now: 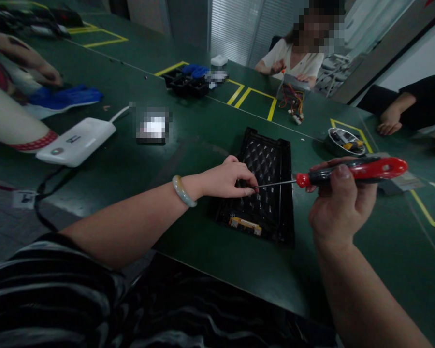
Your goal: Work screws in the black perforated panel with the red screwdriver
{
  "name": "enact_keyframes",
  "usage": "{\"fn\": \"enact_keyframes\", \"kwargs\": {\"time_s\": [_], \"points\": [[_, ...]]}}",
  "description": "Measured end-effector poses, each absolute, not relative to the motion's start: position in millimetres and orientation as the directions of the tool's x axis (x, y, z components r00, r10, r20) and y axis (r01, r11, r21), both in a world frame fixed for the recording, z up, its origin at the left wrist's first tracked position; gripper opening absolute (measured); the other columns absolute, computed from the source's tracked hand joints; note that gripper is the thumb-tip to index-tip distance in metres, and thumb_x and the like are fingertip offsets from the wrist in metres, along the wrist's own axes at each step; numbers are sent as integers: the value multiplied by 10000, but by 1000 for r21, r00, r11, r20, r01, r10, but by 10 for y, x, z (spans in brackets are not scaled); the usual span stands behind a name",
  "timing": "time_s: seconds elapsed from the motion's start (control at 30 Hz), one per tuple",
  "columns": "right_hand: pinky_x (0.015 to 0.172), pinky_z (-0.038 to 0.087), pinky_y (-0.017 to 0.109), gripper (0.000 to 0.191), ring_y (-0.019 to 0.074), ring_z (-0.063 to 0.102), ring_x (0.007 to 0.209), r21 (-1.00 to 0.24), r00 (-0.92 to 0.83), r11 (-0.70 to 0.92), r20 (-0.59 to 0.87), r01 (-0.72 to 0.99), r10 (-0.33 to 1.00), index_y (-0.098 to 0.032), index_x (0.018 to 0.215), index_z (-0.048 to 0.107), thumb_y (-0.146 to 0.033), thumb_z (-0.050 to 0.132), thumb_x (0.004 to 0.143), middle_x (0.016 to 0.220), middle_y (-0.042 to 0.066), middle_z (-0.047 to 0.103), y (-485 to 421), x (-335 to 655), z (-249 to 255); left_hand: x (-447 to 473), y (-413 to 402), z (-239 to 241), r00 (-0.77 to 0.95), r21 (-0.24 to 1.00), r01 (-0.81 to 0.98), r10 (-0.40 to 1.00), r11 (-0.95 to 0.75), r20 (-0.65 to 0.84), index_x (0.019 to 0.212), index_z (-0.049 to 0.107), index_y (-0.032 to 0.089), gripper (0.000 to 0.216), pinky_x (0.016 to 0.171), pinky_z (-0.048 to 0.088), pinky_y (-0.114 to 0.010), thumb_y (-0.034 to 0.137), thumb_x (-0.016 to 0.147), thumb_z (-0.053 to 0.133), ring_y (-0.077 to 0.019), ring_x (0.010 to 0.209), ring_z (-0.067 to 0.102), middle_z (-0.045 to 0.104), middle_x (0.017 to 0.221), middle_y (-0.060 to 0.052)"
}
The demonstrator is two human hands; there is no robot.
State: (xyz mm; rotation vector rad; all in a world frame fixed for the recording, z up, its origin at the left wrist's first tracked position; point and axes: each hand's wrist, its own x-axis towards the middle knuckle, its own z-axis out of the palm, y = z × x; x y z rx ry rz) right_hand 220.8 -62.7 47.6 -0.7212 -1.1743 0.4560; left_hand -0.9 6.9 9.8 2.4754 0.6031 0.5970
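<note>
My right hand is wrapped around the red and black handle of a screwdriver, whose thin metal shaft points left. At the shaft's end, my left hand has thumb and fingers pinched together around the tip; whether a small part sits there too is hidden. Beneath both lies a black plastic tray-like panel with a quilted diamond pattern and raised edges. A yellow-orange connector strip is set at the panel's near end.
Left of me lie a white power strip and a phone-like device with a bright screen. Farther back are a black parts tray and a metal bowl of tools. A co-worker opposite handles a metal box with coloured wires.
</note>
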Motion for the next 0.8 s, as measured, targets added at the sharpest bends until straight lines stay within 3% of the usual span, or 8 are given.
{"fn": "enact_keyframes", "kwargs": {"time_s": [0.13,0.23,0.37,0.47,0.63,0.8], "points": [[344,328,208,113,132,559,545,-699,476,715,629,0,615,-171,824,668,-255,717,766,681,16,608,-628,2268,492,-7,73,88,815,559,327,527,-762,240,1009,761,259,186,1052,222,-412,329,924,610,-200,1047,638,789,1034,-6],[318,272,199,137,129,543,541,-725,452,687,598,-49,662,-163,795,662,-285,712,757,671,25,594,-670,2209,535,-4,75,81,826,534,348,521,-771,213,966,781,268,228,1044,216,-420,382,948,584,-216,1065,621,787,1026,-14],[365,370,208,118,117,544,543,-782,243,620,591,-63,770,-172,884,660,-280,684,843,767,28,645,-808,2040,516,-6,81,79,826,529,340,516,-777,228,900,799,268,340,1016,228,-403,430,1005,519,-204,1030,628,778,971,-6],[432,443,223,135,134,599,635,-781,132,624,617,-21,776,-189,934,665,-309,682,874,840,34,651,-911,1961,477,-10,73,101,808,581,324,538,-747,240,905,795,262,372,1014,239,-390,440,1026,493,-191,1000,640,777,948,5],[593,546,297,156,172,625,726,-770,85,637,637,36,766,-209,953,674,-339,698,870,874,37,634,-982,1962,463,-9,53,140,798,624,321,559,-712,227,897,789,263,402,1033,245,-384,452,1037,464,-184,983,644,779,937,11],[631,557,315,141,173,630,757,-752,52,656,659,62,750,-229,975,682,-346,695,897,895,27,623,-990,1965,458,-12,34,157,810,643,288,539,-710,232,887,791,250,414,1023,281,-378,424,1047,451,-162,885,667,779,859,15]]}}
